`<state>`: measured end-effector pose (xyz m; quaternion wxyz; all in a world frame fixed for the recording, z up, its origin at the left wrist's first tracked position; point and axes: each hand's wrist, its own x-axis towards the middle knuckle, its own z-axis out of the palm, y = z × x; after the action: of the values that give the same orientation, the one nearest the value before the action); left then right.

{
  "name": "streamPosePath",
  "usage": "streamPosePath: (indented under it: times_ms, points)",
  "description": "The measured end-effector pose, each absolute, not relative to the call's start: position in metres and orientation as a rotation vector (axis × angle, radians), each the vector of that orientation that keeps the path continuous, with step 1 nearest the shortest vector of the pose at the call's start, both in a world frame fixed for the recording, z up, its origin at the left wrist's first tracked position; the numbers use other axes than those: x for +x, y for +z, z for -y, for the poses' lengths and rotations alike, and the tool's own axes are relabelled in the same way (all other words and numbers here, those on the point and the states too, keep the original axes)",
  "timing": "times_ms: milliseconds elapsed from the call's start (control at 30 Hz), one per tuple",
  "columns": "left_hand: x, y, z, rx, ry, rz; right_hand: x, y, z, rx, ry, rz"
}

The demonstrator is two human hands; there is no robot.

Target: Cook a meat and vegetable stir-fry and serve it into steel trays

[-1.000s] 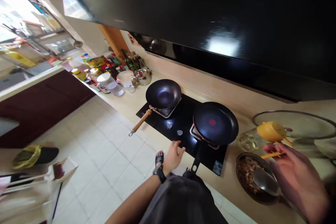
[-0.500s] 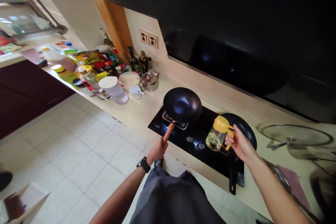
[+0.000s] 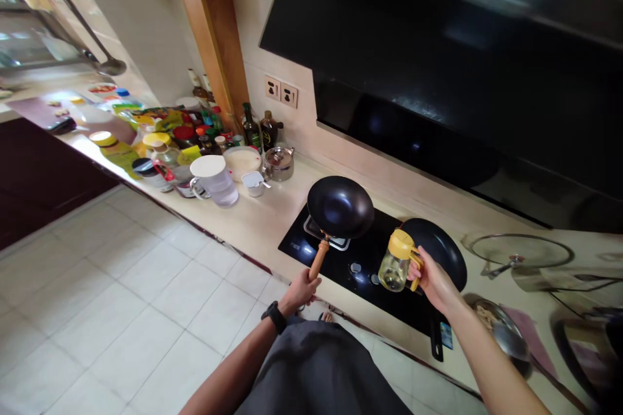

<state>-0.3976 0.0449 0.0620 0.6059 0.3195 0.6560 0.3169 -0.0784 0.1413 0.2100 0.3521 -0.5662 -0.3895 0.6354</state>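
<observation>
My left hand (image 3: pixel 300 290) is closed round the wooden handle of a dark wok (image 3: pixel 341 206). The wok is tilted over the left burner of the black cooktop (image 3: pixel 335 266), its inside showing a bluish sheen. In my right hand (image 3: pixel 431 277) is the yellow handle of a glass oil jug (image 3: pixel 394 262) with a yellow lid. Pale yellow oil lies in the bottom of the jug, which hangs nearly upright above the cooktop's right half. Behind the jug, a black frying pan (image 3: pixel 440 249) sits on the right burner, its handle pointing toward me.
Left on the counter stand a water pitcher (image 3: pixel 217 185), a small white-lidded tub (image 3: pixel 254 183), a steel pot (image 3: pixel 279 164) and several bottles. To the right are a glass lid (image 3: pixel 523 250) and a metal bowl (image 3: pixel 506 334) with food. A dark range hood (image 3: pixel 428 78) slopes above.
The view has shifted, showing more of the hood's top and the bowl at right. Both hands keep their holds on the wok and the oil jug, with little visible movement.
</observation>
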Motion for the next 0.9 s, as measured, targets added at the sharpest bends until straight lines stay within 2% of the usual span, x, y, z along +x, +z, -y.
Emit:
streamPosePath:
  times_ms: [267,333,467,667,900]
  points:
    - [-0.396,0.057,-0.049,0.759,0.682,-1.551,-0.091,0.191,-0.077,-1.361,1.572,1.128]
    - [-0.401,0.063,-0.043,0.825,0.784,-1.652,-0.109,0.198,-0.063,-1.318,1.600,1.180]
    - [-0.415,0.102,-0.014,1.035,1.185,-1.784,-0.167,0.224,-0.055,-1.136,1.786,1.219]
    - [-0.424,0.174,0.010,0.854,1.335,-1.464,-0.284,0.223,-0.068,-0.932,2.023,1.503]
    - [-0.474,0.172,0.012,0.516,1.571,-1.687,-0.372,0.197,-0.055,-0.759,1.572,2.202]
